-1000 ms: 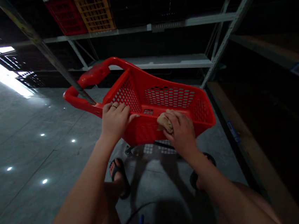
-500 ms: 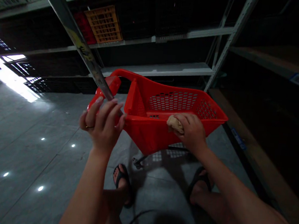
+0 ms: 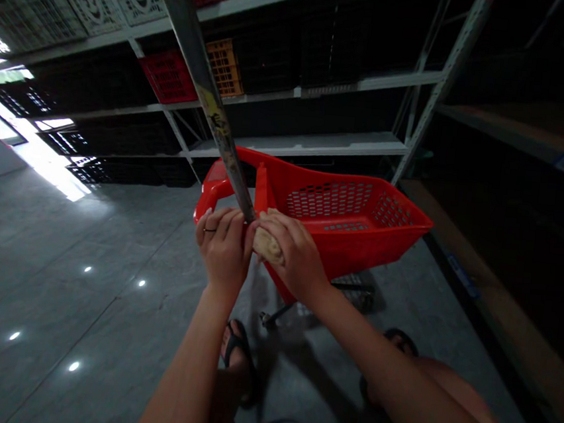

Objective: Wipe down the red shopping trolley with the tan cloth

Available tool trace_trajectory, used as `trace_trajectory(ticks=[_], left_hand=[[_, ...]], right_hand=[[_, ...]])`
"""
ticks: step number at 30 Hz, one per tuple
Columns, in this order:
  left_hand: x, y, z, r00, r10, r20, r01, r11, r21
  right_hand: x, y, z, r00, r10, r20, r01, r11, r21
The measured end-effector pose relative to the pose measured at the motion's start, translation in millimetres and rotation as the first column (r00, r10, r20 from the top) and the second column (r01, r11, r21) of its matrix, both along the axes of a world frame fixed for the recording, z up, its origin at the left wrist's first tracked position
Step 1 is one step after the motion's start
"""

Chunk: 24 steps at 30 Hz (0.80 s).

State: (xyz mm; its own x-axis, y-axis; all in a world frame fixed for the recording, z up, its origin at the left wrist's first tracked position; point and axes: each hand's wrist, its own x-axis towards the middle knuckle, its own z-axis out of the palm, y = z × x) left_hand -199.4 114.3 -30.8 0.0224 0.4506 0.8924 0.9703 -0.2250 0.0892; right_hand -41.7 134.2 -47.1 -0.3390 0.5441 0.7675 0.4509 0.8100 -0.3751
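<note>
A worn metal pole (image 3: 212,105) with a yellow patch slants down to my hands; its lower end disappears between them. My left hand (image 3: 223,249), a ring on one finger, is closed around that lower end. My right hand (image 3: 300,256) grips a crumpled beige cloth (image 3: 269,245), pressed close beside the left hand at the pole's end. Just behind and below both hands stands a red plastic shopping cart (image 3: 358,249) with perforated sides. Part of its near wall is hidden by my hands.
Metal shelving (image 3: 308,144) with black, white, red crates (image 3: 168,77) and an orange crate (image 3: 223,66) runs behind the cart. Another shelf (image 3: 519,131) stands close on the right. My sandalled foot (image 3: 239,350) is on the grey floor (image 3: 102,314) near a cart wheel (image 3: 266,320).
My right hand has moved left with the cloth, from over the cart's near rim to the pole's end. The pole and left hand have shifted right, and the pole stands steeper.
</note>
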Motion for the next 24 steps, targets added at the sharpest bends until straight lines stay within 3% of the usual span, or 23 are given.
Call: trace_trajectory(ticks=[5,9,12,19,22,24], left_hand=[[-5.8,0.5,0.0,1.000,-0.020,0.011,0.020,0.999,-0.037],[-8.0,-0.3,-1.6,1.000,-0.027,0.007,0.027,0.998,-0.052],[-2.2,-0.3,-5.0,0.999,-0.010,0.041,0.012,0.999,-0.047],[28.0,-5.8,-13.5,0.990,0.045,0.132,-0.055,0.996,0.073],[34.5,-6.0,-17.2,0.999,-0.033,0.006,0.033,0.996,0.081],[39.4,-3.0,-20.0,0.986,-0.122,-0.111,0.126,0.992,0.023]], right_hand=[[25.8,17.1,-24.0,0.999,-0.034,0.011,0.034,0.999,0.017],[64.2,33.2,-54.3,0.964,-0.263,-0.022,0.264,0.964,0.037],[67.4,27.5,-61.1,0.929,-0.368,-0.043,0.369,0.929,0.014],[21.5,6.2,-36.4,0.976,-0.212,0.040,0.211,0.977,0.016],[32.0,14.1,-33.9,0.985,-0.142,0.100,0.144,0.990,-0.010],[53.8,23.5,-39.8,0.983,-0.126,0.134,0.130,0.991,-0.026]])
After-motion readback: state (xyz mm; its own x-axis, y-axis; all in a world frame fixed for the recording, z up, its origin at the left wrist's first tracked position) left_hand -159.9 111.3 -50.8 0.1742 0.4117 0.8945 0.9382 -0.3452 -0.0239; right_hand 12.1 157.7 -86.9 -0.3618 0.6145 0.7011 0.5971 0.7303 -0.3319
